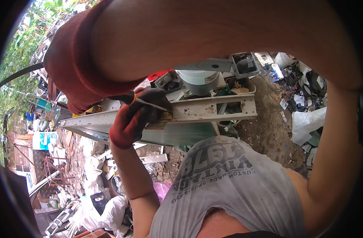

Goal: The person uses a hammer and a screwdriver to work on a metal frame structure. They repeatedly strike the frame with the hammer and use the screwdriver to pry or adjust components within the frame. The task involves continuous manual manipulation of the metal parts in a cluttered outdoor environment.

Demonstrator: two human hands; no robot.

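My left hand (134, 117), in a red and black work glove, is closed around a screwdriver (151, 105). The dark handle with an orange band points left, and the thin shaft slants to the right across the glove. Its tip is by a small brownish piece (167, 116) on a long, pale metal channel (197, 108) with a rectangular cutout near its right end. My right forearm crosses the top of the view, close up. Beyond it, my right hand (70, 75), in a red glove, is closed above the channel's left end; what its fingers hold is hidden.
A white and grey bucket (199, 81) stands behind the channel, next to a grey box (245, 65). Scrap litters the ground at right, with a white sack (308, 125) there. White bags (110, 214) and metal strips lie at lower left. A dark curved strip (21, 74) meets my right glove.
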